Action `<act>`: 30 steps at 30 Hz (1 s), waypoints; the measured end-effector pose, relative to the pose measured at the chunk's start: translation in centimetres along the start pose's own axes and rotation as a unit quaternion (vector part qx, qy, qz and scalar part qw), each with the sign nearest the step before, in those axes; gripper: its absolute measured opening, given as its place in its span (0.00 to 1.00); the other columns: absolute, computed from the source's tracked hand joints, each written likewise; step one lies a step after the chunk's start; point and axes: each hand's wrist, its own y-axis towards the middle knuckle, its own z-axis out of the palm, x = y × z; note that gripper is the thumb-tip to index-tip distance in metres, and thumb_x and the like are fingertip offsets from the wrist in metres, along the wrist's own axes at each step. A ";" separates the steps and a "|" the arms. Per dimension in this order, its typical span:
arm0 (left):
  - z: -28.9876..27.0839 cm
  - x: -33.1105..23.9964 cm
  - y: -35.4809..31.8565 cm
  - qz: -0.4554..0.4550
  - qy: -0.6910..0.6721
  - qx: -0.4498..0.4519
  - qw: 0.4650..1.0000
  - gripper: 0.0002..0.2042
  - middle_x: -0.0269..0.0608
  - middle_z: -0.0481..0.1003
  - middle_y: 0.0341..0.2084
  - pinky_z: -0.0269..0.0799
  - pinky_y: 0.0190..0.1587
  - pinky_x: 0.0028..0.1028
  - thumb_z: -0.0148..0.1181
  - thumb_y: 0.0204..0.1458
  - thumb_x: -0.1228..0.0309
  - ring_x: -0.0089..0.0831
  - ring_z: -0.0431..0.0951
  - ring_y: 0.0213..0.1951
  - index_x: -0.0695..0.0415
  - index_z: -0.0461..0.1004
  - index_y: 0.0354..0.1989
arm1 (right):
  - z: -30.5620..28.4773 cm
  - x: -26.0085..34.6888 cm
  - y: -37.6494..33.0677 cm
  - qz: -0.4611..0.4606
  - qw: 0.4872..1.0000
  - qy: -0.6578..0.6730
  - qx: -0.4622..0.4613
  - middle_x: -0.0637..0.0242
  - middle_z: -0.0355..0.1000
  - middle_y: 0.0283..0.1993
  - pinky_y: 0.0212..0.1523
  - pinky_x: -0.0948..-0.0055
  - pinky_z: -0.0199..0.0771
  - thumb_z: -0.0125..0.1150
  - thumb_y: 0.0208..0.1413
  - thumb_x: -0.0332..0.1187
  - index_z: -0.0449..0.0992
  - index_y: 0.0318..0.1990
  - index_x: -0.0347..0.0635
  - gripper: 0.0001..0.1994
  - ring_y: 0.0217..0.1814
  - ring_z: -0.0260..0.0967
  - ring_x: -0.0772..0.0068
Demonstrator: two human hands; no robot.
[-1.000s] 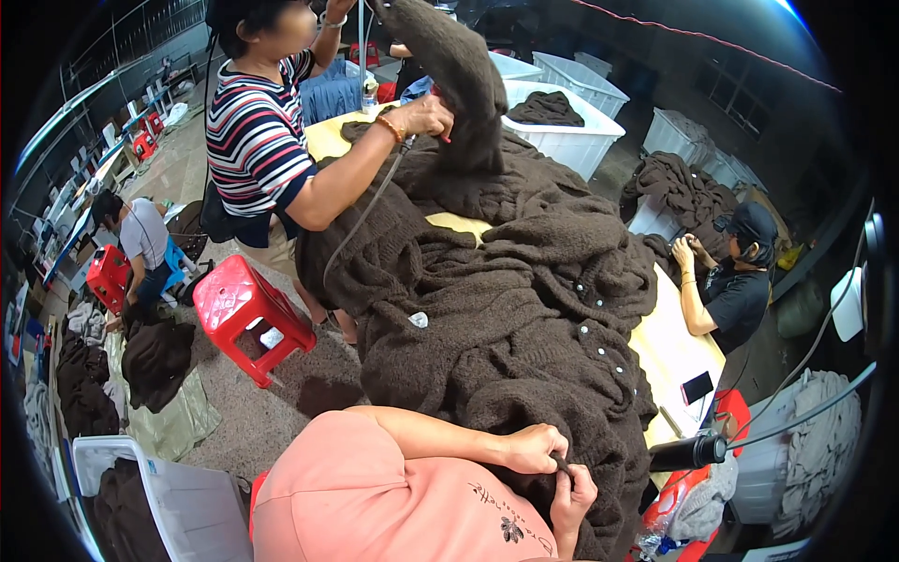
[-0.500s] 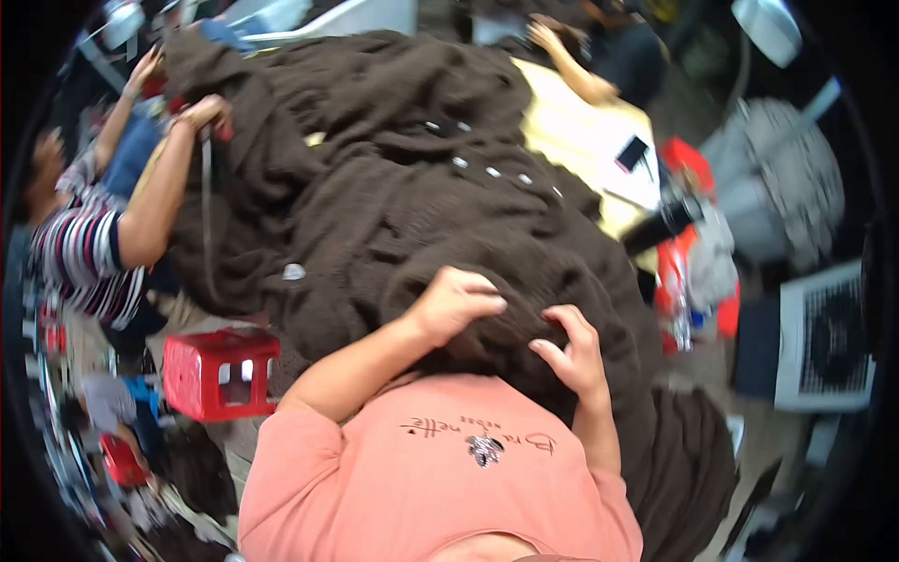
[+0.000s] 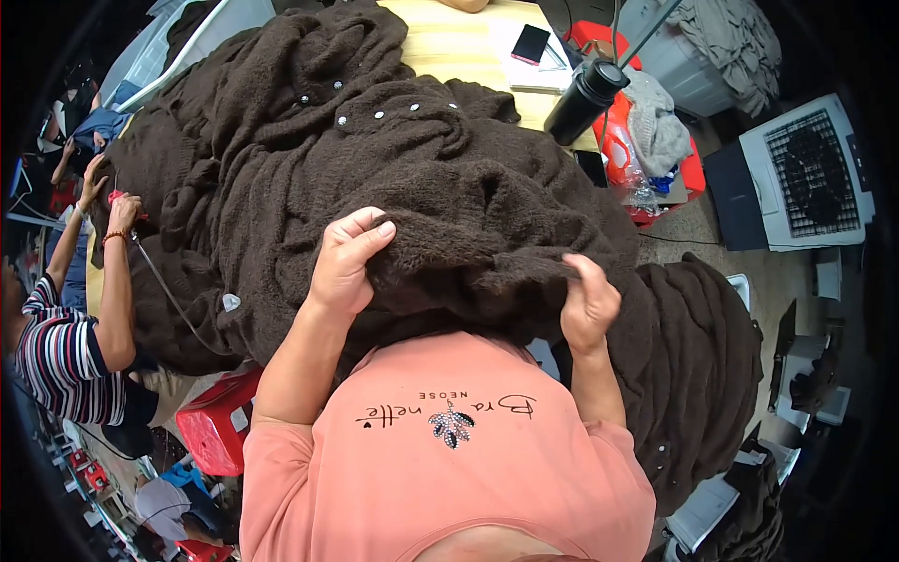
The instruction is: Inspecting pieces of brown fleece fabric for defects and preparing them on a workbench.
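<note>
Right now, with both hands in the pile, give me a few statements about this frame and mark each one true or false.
1. Both hands grip dark brown knit fabric. True: the left hand and right hand each clutch a fold of the brown knitwear pile.
2. The stool at lower left is blue. False: the plastic stool is red.
3. A black bottle stands at the table's far side. True.
4. The phone lies on the floor. False: it rests on the wooden table.
5. The nearby person's sleeve is plain white. False: it is striped.
</note>
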 end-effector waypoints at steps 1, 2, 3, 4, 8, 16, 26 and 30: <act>0.1 -0.1 -0.1 -0.005 -0.010 0.005 1.000 0.05 0.40 0.76 0.30 0.72 0.38 0.22 0.52 0.51 0.79 0.21 0.75 0.31 0.65 0.73 0.34 | -0.8 0.6 0.3 -0.007 1.000 0.012 0.004 0.54 0.74 0.31 0.29 0.76 0.71 0.57 0.44 0.17 0.74 0.34 0.33 0.08 0.28 0.74 0.63; 0.1 -0.1 -0.2 -0.012 -0.016 -0.010 1.000 0.05 0.40 0.76 0.31 0.72 0.37 0.23 0.52 0.51 0.79 0.22 0.75 0.31 0.65 0.73 0.34 | -1.5 1.0 0.7 0.014 1.000 0.006 -0.005 0.54 0.74 0.31 0.29 0.76 0.71 0.57 0.44 0.17 0.74 0.34 0.33 0.08 0.28 0.74 0.63; 0.0 -0.2 -0.2 -0.019 -0.021 -0.025 0.999 0.05 0.40 0.76 0.31 0.72 0.37 0.23 0.51 0.51 0.78 0.23 0.76 0.31 0.65 0.73 0.34 | -2.2 1.2 1.1 0.050 0.989 0.089 0.111 0.55 0.74 0.31 0.30 0.76 0.71 0.59 0.42 0.18 0.74 0.34 0.33 0.08 0.29 0.74 0.63; -0.1 -0.3 -0.1 -0.019 -0.022 -0.026 0.999 0.05 0.40 0.76 0.31 0.72 0.37 0.23 0.51 0.51 0.78 0.23 0.76 0.31 0.65 0.73 0.34 | -2.6 1.3 1.6 0.099 0.956 0.172 0.217 0.55 0.74 0.31 0.31 0.76 0.71 0.61 0.41 0.19 0.74 0.33 0.32 0.08 0.30 0.74 0.64; -0.8 -1.0 0.2 -0.014 -0.054 -0.033 0.998 0.05 0.42 0.77 0.31 0.72 0.37 0.23 0.52 0.51 0.78 0.25 0.77 0.31 0.65 0.73 0.34 | -1.5 0.9 2.2 0.083 0.925 0.112 0.353 0.57 0.72 0.29 0.31 0.75 0.69 0.61 0.36 0.17 0.74 0.31 0.31 0.10 0.28 0.72 0.65; 2.3 0.8 -0.4 -0.018 0.119 -0.040 0.992 0.02 0.33 0.75 0.22 0.68 0.28 0.18 0.57 0.47 0.80 0.16 0.71 0.24 0.64 0.74 0.26 | 1.7 4.5 3.9 -0.257 0.959 0.063 0.099 0.56 0.72 0.30 0.23 0.71 0.71 0.55 0.32 0.13 0.70 0.35 0.35 0.17 0.25 0.70 0.60; 2.6 2.3 -1.0 -0.057 0.122 0.030 0.990 0.04 0.28 0.73 0.23 0.63 0.29 0.16 0.54 0.49 0.79 0.12 0.67 0.27 0.64 0.74 0.26 | 6.2 3.3 4.2 -0.298 0.942 0.090 0.128 0.61 0.69 0.27 0.19 0.74 0.64 0.59 0.35 0.17 0.72 0.29 0.34 0.10 0.21 0.65 0.67; 2.5 3.0 -1.0 -0.007 0.210 -0.016 0.978 0.04 0.30 0.74 0.24 0.65 0.30 0.17 0.55 0.49 0.79 0.13 0.68 0.28 0.66 0.75 0.30 | 6.7 2.9 4.2 -0.265 0.949 0.066 0.158 0.62 0.68 0.26 0.20 0.74 0.64 0.59 0.35 0.17 0.72 0.26 0.33 0.07 0.22 0.64 0.67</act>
